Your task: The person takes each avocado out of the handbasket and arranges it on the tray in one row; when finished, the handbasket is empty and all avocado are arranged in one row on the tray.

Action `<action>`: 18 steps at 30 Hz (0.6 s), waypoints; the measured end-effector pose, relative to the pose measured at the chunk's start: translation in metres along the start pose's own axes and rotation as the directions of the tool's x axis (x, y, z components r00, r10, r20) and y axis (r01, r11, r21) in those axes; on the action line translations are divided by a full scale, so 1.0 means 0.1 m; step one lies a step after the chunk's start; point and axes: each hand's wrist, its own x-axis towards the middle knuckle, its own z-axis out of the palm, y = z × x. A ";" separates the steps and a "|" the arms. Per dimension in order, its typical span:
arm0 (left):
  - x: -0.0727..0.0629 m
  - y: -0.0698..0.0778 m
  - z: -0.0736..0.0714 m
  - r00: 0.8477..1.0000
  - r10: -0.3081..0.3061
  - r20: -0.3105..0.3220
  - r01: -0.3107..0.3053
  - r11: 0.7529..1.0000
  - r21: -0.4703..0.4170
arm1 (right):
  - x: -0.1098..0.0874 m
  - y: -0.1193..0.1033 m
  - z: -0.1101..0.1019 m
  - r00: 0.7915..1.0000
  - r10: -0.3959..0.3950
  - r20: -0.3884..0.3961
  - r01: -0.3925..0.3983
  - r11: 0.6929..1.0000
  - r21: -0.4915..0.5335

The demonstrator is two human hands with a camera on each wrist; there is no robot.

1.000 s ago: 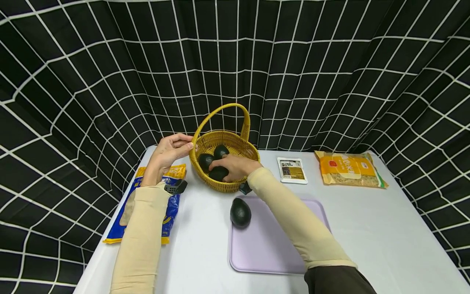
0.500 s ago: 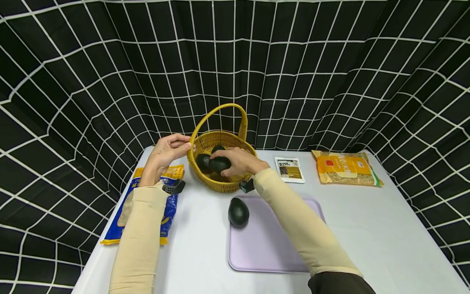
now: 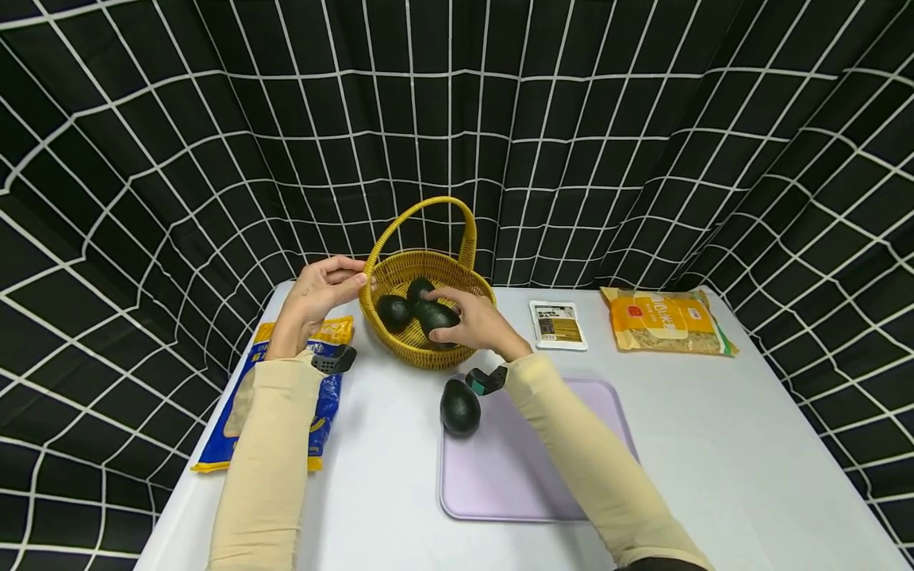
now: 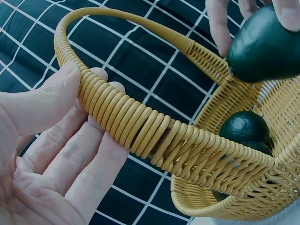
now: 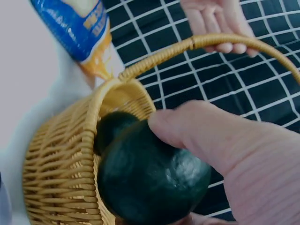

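My left hand holds the side of the yellow wicker basket's handle, thumb on one side and fingers on the other, as the left wrist view shows. In my right hand is a dark green avocado, gripped between thumb and fingers. It is raised over the basket's near right part. Two more avocados lie inside, one to the left and one farther back. Another avocado rests at the left edge of a pale purple tray, just below my right wrist.
A blue and yellow bag lies under my left forearm. Right of the basket is a small white packet, and farther right an orange bag of grain. A black grid curtain surrounds the white table.
My right hand has lifted the avocado off the basket's contents and drawn it slightly right and toward me. The left hand keeps its hold on the handle. The head view has shifted a little.
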 end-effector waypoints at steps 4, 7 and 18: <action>0.00 -0.01 0.00 1.000 -0.008 0.002 0.008 1.000 0.016 | -0.11 -0.01 0.00 0.994 0.090 -0.054 -0.085 0.993 0.087; 0.00 -0.02 -0.01 1.000 -0.012 0.002 0.012 1.000 0.025 | -0.19 -0.03 0.00 0.985 0.148 -0.089 -0.135 0.981 0.141; 0.00 0.00 0.00 1.000 -0.013 -0.008 0.013 1.000 -0.003 | -0.65 0.05 0.02 0.935 0.351 -0.052 -0.283 0.827 0.486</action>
